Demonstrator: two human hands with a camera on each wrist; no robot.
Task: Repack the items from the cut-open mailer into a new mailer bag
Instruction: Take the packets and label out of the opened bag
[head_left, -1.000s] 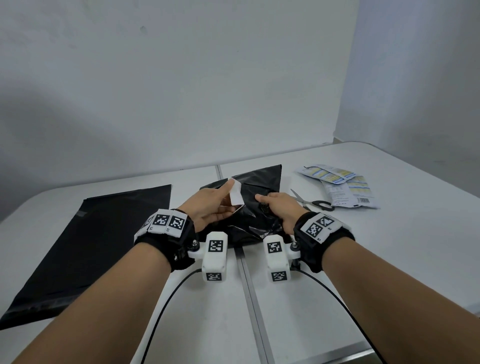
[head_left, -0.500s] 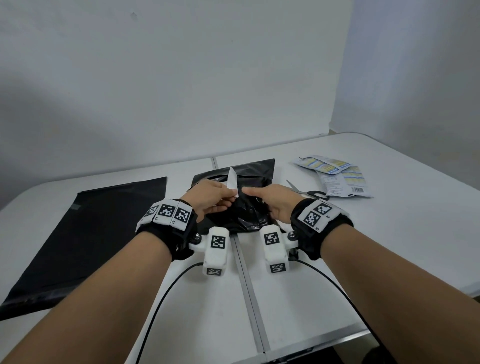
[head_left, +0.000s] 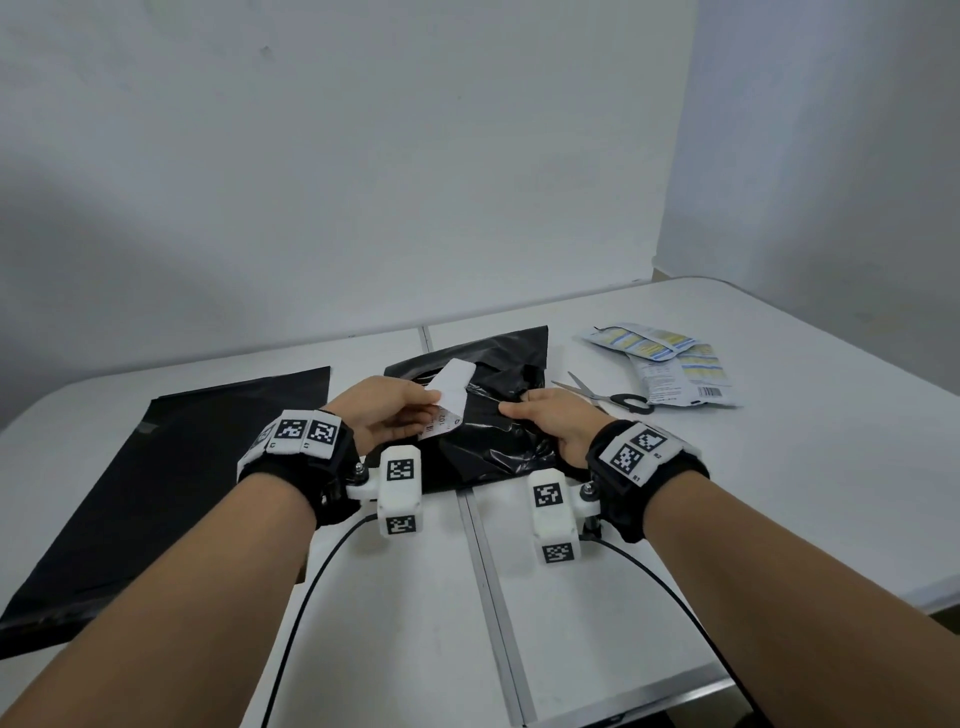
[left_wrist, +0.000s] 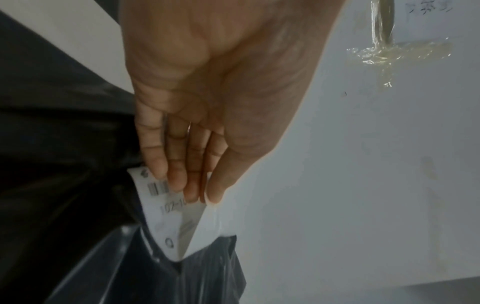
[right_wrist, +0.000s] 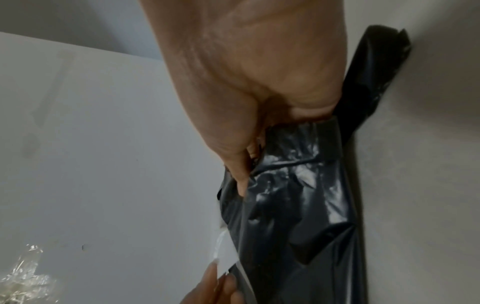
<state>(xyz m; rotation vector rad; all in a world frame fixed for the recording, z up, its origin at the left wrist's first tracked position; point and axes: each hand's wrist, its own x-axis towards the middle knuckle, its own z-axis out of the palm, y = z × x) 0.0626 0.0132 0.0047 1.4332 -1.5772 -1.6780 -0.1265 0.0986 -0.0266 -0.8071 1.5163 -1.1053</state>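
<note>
My left hand (head_left: 387, 415) pinches the white label (head_left: 451, 397) to peel it off the crumpled mailer (head_left: 488, 415) mid-desk (head_left: 779, 493), right hand (head_left: 558, 421) gripping its plastic as anchor; new mailer (head_left: 171, 478) lies flat left of it, packets (head_left: 670, 369) wait right.

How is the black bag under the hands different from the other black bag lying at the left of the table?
The bag under the hands is crumpled and shiny with folds; the left bag lies flat and smooth. The bag under the hands carries a white label, pinched by the left hand, while the right hand grips its plastic; nothing touches the left bag. The left bag looks larger. Both are black plastic.
</note>
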